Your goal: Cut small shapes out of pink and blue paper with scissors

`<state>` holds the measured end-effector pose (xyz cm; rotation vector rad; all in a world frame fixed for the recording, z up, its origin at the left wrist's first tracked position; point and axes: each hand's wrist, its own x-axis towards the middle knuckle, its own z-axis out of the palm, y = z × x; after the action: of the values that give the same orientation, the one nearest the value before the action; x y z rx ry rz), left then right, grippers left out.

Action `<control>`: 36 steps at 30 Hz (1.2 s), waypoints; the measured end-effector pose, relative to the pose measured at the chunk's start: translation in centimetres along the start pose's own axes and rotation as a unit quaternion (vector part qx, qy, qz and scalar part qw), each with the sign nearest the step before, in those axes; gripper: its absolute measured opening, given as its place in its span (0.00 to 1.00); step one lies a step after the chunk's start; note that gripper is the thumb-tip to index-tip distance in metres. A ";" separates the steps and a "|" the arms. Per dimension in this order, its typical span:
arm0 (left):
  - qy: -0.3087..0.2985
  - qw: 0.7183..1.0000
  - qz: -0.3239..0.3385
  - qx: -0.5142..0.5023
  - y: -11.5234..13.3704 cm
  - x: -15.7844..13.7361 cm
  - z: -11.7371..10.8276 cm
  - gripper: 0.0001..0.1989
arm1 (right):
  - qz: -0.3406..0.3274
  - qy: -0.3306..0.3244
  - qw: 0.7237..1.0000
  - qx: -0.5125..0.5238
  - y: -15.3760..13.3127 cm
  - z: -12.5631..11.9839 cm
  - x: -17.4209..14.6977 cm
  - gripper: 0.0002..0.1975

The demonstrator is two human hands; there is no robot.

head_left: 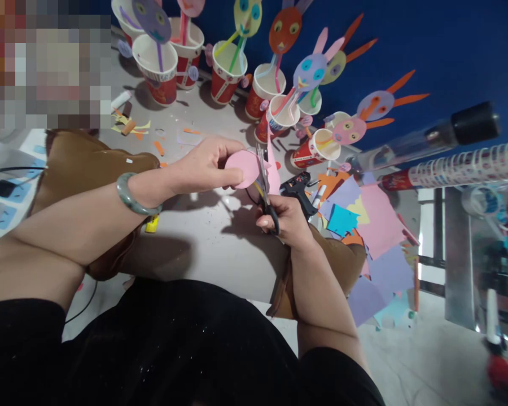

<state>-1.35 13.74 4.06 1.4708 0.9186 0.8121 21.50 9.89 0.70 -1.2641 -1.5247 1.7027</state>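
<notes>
My left hand (214,166) pinches a rounded piece of pink paper (241,168) between thumb and fingers. With my right hand (285,219) I grip a pair of scissors (261,179) by the dark handles. The blades point away from me and cross the right edge of the pink paper. A pink strip hangs to the right of the blades, partly cut off from the round piece. Just beyond my right hand lies a black glue gun (298,189) on the table.
Several red and white paper cups (156,84) with paper animal faces on straws line the blue wall. Coloured paper sheets (383,217) are heaped at the right, near a long stack of cups (465,166). Orange scraps (158,148) and a yellow object (152,223) lie about the table. Brown cushions (93,155) border the work spot.
</notes>
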 end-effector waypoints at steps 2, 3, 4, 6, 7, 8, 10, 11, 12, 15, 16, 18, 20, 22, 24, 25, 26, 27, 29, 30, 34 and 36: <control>0.000 1.000 0.004 0.004 0.0 0.0 -0.1 0.05 | -0.004 -0.001 1.000 -0.001 0.0 0.0 0.0 0.32; 0.002 1.000 0.005 0.008 -0.1 0.0 -0.1 0.03 | -0.007 -0.001 1.000 -0.004 0.0 0.0 0.0 0.32; 0.003 1.000 0.006 0.011 -0.1 0.0 -0.1 0.02 | -0.009 -0.001 1.000 -0.006 0.0 0.0 0.0 0.33; 0.006 1.000 0.008 0.017 -0.1 0.0 -0.2 0.02 | -0.009 -0.001 1.000 -0.007 0.0 0.0 0.0 0.33; 0.006 1.000 0.009 0.019 -0.1 0.0 -0.2 0.02 | -0.007 0.000 1.000 -0.008 0.0 0.0 0.0 0.33; 0.004 1.000 0.009 0.020 -0.1 0.0 -0.3 0.03 | -0.005 0.001 1.000 -0.008 -0.1 0.0 0.0 0.33; 0.002 1.000 0.008 0.020 0.0 0.0 -0.3 0.03 | -0.001 0.004 1.000 -0.012 -0.1 0.0 0.0 0.34; 0.005 1.000 0.010 0.021 0.0 0.0 -0.3 0.03 | 0.001 0.004 1.000 -0.014 -0.1 0.0 0.0 0.34; 0.009 1.000 0.014 0.021 0.0 0.0 -0.3 0.04 | 0.002 0.004 1.000 -0.015 -0.1 0.0 0.0 0.34; 0.018 0.999 0.022 0.017 0.0 0.1 -0.4 0.05 | 0.004 0.006 1.000 -0.016 -0.2 0.0 0.1 0.34; 0.018 1.000 0.019 0.011 0.0 0.1 -0.5 0.05 | 0.004 0.006 1.000 -0.017 -0.2 0.0 0.1 0.34; 0.018 1.000 0.012 -0.004 0.0 0.2 -0.5 0.04 | 0.007 0.008 1.000 -0.022 -0.2 0.0 0.1 0.34; 0.013 1.000 0.010 -0.014 0.0 0.3 -0.6 0.04 | 0.010 0.007 1.000 -0.025 -0.2 0.0 0.1 0.35; 0.010 1.000 0.009 -0.017 0.0 0.3 -0.6 0.04 | 0.010 0.005 1.000 -0.028 -0.2 -0.1 0.1 0.34; 0.012 1.000 0.007 -0.012 0.1 0.2 -0.5 0.03 | 0.005 0.002 1.000 -0.031 -0.2 -0.1 0.0 0.33; 0.016 1.000 0.006 -0.007 0.2 0.2 -0.5 0.03 | 0.001 0.000 0.999 -0.032 -0.2 -0.1 0.0 0.33; 0.018 1.000 0.007 0.000 0.2 0.1 -0.5 0.03 | -0.003 -0.002 0.999 -0.032 -0.3 0.0 0.0 0.33; 0.019 1.000 0.008 0.008 0.2 0.1 -0.4 0.03 | -0.006 -0.003 0.999 -0.032 -0.3 0.0 0.0 0.33; 0.012 1.000 0.012 0.021 0.1 0.0 -0.4 0.03 | -0.006 -0.003 1.000 -0.030 -0.4 0.0 0.0 0.33; 0.007 1.000 0.016 0.026 0.0 0.0 -0.4 0.03 | -0.004 -0.002 1.000 -0.028 -0.4 0.0 0.0 0.34; 0.000 0.999 0.024 0.035 -0.2 0.0 -0.5 0.03 | 0.007 -0.003 1.000 -0.018 -0.6 0.1 0.0 0.35; 0.008 0.999 0.018 0.039 -0.3 0.0 -0.6 0.03 | 0.008 -0.005 1.000 -0.018 -0.6 0.1 0.0 0.35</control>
<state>-1.86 14.03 3.86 1.5539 0.9467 0.8237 21.28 9.96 1.31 -1.2920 -1.5620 1.7014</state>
